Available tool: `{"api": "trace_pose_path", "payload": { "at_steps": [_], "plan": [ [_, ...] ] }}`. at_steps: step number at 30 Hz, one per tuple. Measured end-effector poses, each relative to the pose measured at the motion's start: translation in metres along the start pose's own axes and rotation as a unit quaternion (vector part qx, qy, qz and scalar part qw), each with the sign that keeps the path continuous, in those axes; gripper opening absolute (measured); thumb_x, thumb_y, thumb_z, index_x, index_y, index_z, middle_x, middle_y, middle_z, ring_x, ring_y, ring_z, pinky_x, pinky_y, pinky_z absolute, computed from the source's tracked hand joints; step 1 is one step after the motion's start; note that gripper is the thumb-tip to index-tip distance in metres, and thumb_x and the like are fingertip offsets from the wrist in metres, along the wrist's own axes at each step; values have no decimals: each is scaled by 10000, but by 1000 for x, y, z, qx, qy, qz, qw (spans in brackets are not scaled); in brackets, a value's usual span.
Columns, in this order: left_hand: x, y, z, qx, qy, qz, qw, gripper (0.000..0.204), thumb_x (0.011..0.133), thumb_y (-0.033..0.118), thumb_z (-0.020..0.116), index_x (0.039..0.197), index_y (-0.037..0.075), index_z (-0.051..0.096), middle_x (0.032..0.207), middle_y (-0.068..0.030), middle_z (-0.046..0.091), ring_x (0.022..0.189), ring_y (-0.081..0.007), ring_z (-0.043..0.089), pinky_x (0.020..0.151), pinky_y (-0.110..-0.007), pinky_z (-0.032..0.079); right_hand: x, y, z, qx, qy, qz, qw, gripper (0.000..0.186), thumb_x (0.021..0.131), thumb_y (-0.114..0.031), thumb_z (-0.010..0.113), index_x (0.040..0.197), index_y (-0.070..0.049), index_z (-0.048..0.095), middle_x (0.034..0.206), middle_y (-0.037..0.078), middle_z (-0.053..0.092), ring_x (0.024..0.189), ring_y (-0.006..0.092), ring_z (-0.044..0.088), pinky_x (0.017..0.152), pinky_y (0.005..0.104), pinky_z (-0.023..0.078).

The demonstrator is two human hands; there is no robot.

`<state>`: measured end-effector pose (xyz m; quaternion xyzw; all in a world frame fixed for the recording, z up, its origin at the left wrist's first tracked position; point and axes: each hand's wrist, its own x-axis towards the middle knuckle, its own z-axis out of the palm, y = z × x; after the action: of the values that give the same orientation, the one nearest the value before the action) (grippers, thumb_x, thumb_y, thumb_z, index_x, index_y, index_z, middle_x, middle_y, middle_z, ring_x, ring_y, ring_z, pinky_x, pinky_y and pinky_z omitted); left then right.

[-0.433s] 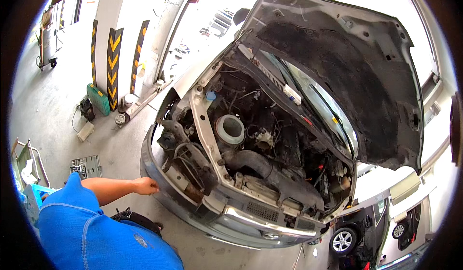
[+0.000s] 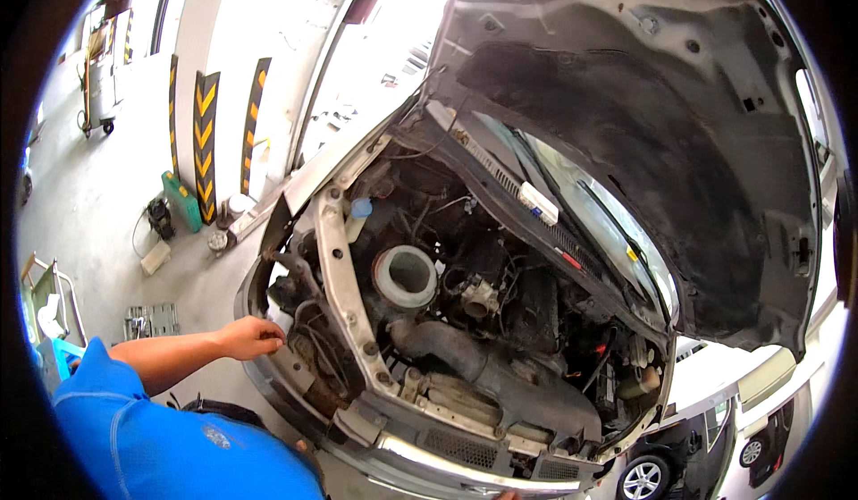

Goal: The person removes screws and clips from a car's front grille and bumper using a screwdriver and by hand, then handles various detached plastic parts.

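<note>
My left hand (image 2: 252, 337) reaches in from the lower left, fingers curled together, beside the front corner of the car. Whatever the fingers may hold is hidden. Close by it is the open headlight recess (image 2: 313, 344), with loose cables and hoses inside. Of my right hand (image 2: 508, 495) only a bit of skin shows at the lower edge, in front of the grille. The car's engine bay lies uncovered under the raised bonnet (image 2: 617, 142). Inside are a round grey opening (image 2: 407, 277), a wide black air duct (image 2: 456, 348) and a blue-capped reservoir (image 2: 360, 210).
A small white box (image 2: 538, 203) lies below the windscreen. On the floor at left are an open socket set (image 2: 152, 321), a green case (image 2: 181, 201) and a folding chair frame (image 2: 67, 294). Yellow-black corner guards (image 2: 206, 147) line a pillar. Another car's wheel (image 2: 644, 480) shows at lower right.
The view has shifted closer over the engine bay. My left hand has moved a little left in the picture, nearer the headlight recess. A bit of my right hand now shows at the lower edge.
</note>
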<state>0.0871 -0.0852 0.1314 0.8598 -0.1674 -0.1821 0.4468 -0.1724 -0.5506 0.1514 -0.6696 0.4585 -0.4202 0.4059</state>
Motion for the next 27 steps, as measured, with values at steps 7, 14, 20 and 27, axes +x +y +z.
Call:
{"api": "trace_pose_path", "payload": {
  "at_steps": [7,14,20,27],
  "plan": [
    [106,47,-103,70,54,359,929,105,842,125,624,922,61,648,857,-103,635,771,-269,624,670,-349,507,52,-141,190,-17,-111,-226,967,405,902,-326,572,1111,21,587,927,158,627,804,246,582,731,357,479],
    [278,28,-254,72,13,477,876,153,878,135,594,982,26,621,855,-117,599,792,-276,604,674,-344,493,0,-278,452,25,-265,-347,899,331,910,-319,597,1048,-22,643,860,78,641,708,144,576,584,338,468],
    [399,-2,-320,40,-9,581,813,134,857,190,600,946,89,608,809,-64,565,717,-268,605,575,-370,498,-10,-391,660,-89,-264,-356,892,302,888,-242,607,1069,-2,637,965,111,666,856,210,625,790,342,482],
    [461,-29,-345,37,-85,621,778,167,855,264,578,912,108,567,788,-59,526,711,-243,608,538,-367,503,35,-478,803,-162,-292,-415,846,269,868,-189,624,1078,-22,643,988,124,663,870,219,631,777,327,475]
  ]
}}
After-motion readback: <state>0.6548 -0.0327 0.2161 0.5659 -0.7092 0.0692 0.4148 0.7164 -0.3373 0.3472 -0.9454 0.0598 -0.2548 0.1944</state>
